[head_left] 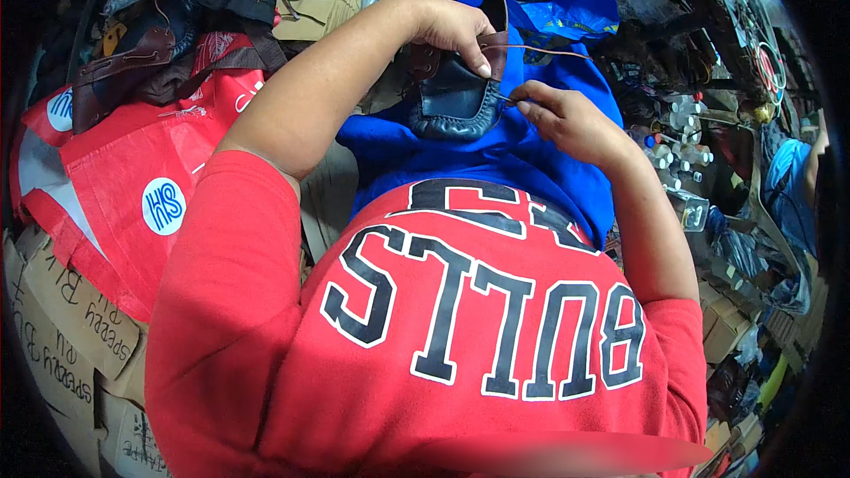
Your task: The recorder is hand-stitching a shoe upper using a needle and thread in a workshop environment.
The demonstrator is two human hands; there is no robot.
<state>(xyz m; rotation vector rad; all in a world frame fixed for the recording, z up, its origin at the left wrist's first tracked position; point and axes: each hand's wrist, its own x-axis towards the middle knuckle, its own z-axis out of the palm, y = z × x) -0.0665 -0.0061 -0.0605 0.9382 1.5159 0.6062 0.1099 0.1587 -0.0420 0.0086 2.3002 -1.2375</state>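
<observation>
Head view: The dark shoe [459, 99] lies at upper centre. The left hand [453, 28] grips its upper; the right hand [560, 119] pinches a thin item [506, 101], possibly a needle, beside the toe seam [487, 115]. Judged by its puckering, the seam is well advanced; the brown lace [549, 51] is unsecured.

Count 1 left hand [450, 28], 1 right hand [562, 118], 1 handheld shoe [456, 106], 2 round white emblems [164, 205].
</observation>
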